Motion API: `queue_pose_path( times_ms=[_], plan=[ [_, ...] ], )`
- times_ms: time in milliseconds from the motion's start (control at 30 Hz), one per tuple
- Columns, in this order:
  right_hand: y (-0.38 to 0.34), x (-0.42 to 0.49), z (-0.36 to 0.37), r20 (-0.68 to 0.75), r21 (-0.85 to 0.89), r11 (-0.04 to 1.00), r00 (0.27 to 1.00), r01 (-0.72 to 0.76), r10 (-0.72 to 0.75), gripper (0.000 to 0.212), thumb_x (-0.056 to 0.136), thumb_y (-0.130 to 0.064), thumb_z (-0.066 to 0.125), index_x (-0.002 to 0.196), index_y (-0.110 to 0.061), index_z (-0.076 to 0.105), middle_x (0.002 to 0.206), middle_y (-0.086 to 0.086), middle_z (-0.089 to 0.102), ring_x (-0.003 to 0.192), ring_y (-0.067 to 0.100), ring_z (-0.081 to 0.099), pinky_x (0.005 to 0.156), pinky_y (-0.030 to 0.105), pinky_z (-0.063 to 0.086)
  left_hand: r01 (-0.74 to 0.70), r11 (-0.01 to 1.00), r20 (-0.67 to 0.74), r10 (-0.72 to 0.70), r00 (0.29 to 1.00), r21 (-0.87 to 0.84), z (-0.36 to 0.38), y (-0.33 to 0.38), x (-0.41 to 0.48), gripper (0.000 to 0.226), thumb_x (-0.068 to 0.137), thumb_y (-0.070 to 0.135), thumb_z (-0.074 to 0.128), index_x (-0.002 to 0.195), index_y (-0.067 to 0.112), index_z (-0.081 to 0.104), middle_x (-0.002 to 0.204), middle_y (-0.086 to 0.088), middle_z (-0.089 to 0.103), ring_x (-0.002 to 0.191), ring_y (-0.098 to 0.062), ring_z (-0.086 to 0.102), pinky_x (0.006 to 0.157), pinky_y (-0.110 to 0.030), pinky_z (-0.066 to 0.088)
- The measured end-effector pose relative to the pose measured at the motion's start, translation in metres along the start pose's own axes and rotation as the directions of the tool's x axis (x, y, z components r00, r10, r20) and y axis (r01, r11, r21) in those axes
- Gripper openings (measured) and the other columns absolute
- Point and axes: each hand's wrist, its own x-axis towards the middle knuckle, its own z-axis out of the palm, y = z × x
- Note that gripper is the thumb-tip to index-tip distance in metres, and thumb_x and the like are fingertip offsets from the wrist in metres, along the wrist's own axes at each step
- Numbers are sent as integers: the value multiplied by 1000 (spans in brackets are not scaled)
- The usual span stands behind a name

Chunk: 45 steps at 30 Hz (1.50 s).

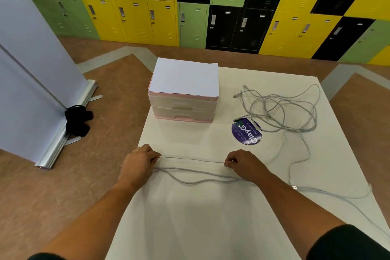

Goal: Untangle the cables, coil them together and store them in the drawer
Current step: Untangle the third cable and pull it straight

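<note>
Head view: fingers of left hand (139,161) and right hand (242,162) pinch the cable (192,159) stretched between them.

My left hand (140,161) and right hand (242,163) each pinch the grey cable (194,160). One strand runs taut between them above the white table (190,217), and looser strands sag below. The tangle (280,110) lies to the right of the closed pink drawer unit (183,110).

Left hand (140,161) and right hand (242,161): fingertips curled under, so the grip on the cable (192,159) is hidden. Near right, one strand (348,198) runs off the picture's edge. Far-right tangle (282,110): cable count and crossings unreadable. Sticker (247,132): small print illegible. Drawer unit (183,110): contents blurred behind frosted fronts. Black bundle (78,120) on the floor, left: unidentifiable.
</note>
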Motion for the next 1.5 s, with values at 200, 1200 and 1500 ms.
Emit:
queue_pose_path(
  times_ms=[200, 1200, 1500],
  plan=[
    [-22, 0, 3, -7, 29, 992, 992, 125, -125, 12, 91, -28, 64, 88, -21, 73, 74, -7, 64, 72, 11, 58, 69, 27, 45, 167, 981, 35, -171, 985, 98, 17, 1, -5, 29, 93, 13, 53, 111, 26, 71, 107, 2, 60, 103, -26, 55, 86, -43, 40],
    [0, -9, -3, -87, -104, 988, 988, 115, -125, 20, 97, -35, 56, 103, -27, 73, 104, -10, 71, 96, 13, 64, 91, 35, 48, -119, 993, 211, 118, 970, -7, 20, 74, 8, 33, 98, 32, 34, 110, 25, 63, 108, 3, 66, 96, -23, 60, 77, -36, 47],
    [-24, -10, 7, -110, -141, 951, 950, 276, -292, 24, 99, -37, 52, 102, -25, 73, 95, -4, 68, 89, 19, 62, 85, 37, 44, -218, 899, 291, 340, 894, -381, 23, 143, 19, 28, 104, 29, 38, 108, 19, 64, 101, 2, 66, 87, -17, 59, 79, -36, 48]
  ],
)
